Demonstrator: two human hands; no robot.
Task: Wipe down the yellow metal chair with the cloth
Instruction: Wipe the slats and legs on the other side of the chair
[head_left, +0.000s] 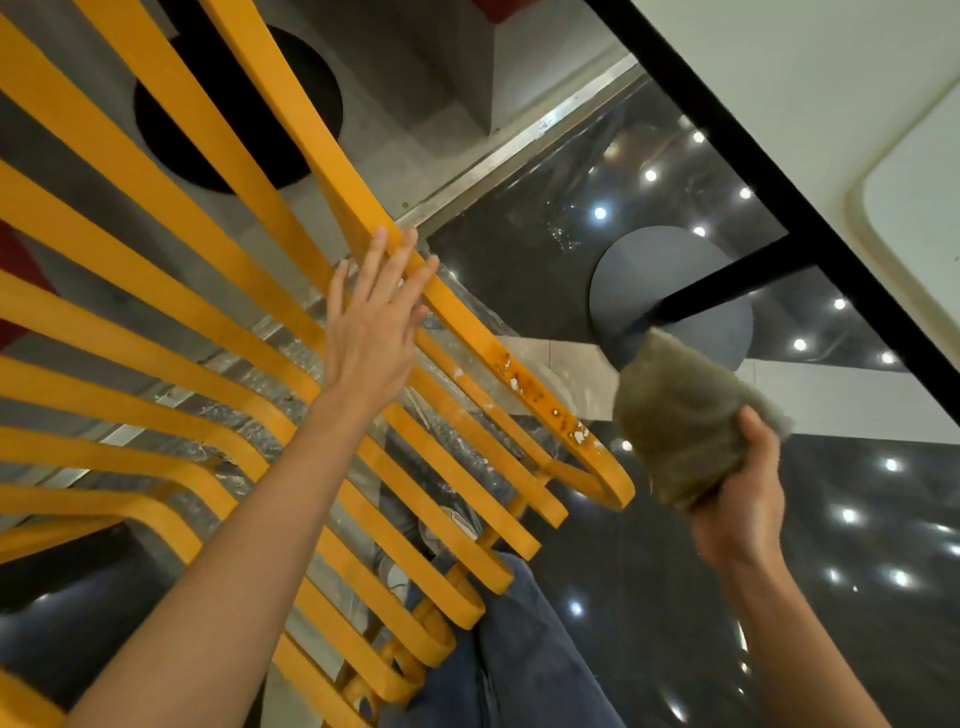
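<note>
Your left hand lies flat, fingers spread, on the yellow metal chair's outer slat edge, while your right hand has its fingers closed around the cloth in open air just beyond the slat ends.

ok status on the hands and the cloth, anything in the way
Left hand open, flat on yellow chair slats. Right hand gripping cloth, off the chair. Nothing in the way.

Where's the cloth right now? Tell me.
In the head view the cloth is at the right, bunched in the right hand, just off the yellow chair slats' curved end.

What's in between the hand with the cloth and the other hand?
In the head view, the yellow chair's outer slat, with chipped, rusty paint, runs between the left hand and right hand.
</note>
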